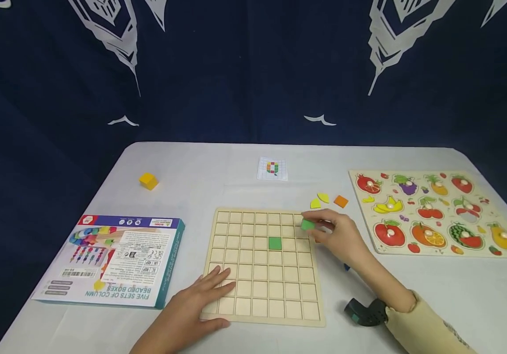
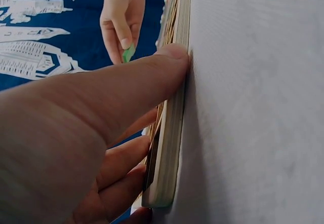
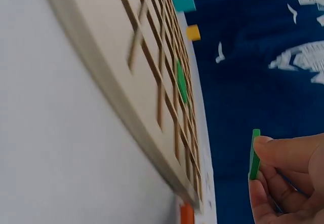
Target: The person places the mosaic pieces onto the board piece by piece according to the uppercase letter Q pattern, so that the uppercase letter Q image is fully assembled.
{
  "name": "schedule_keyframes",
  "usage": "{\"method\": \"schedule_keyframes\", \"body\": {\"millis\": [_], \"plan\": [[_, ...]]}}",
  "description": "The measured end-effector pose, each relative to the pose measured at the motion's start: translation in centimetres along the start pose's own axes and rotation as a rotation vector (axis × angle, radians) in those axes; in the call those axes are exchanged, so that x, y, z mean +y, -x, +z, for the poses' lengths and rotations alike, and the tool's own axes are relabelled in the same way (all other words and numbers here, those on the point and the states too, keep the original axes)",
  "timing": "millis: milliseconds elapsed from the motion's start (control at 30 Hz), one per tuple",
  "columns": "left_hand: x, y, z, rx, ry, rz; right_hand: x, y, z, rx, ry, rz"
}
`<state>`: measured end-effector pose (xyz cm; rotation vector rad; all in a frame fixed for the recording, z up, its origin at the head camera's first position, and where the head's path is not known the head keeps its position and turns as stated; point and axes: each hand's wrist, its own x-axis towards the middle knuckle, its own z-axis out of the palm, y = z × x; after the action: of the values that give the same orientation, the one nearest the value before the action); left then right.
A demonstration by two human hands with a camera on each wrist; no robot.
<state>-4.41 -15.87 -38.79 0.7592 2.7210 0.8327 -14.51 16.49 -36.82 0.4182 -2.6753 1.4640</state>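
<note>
My right hand pinches a thin green tile between thumb and fingers, just above the upper right corner of a pale wooden grid board. In the right wrist view the held tile stands on edge, apart from the board. Another green tile sits in one square, right of the grid's middle column and in its upper half. Spread over the board's lower left corner, my left hand rests with straight fingers. Its thumb touches the board's edge in the left wrist view.
Two yellow curved pieces and an orange square lie beyond the board. A pattern card is farther back. Left are a yellow cube and a box; right, a fruit puzzle. A black device is by my right wrist.
</note>
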Motion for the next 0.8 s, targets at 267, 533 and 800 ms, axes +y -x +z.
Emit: {"method": "schedule_keyframes", "body": {"millis": [267, 533, 800], "plan": [[-0.1, 0.0, 0.0, -0.001, -0.003, 0.006, -0.8, 1.3, 3.3, -0.168, -0.186, 0.004], [0.0, -0.2, -0.2, 0.007, -0.003, 0.014, -0.6, 1.2, 4.7, -0.227, -0.153, -0.083], [0.1, -0.2, -0.1, 0.001, -0.009, 0.008, -0.8, 1.4, 5.4, -0.215, -0.017, -0.147]]}}
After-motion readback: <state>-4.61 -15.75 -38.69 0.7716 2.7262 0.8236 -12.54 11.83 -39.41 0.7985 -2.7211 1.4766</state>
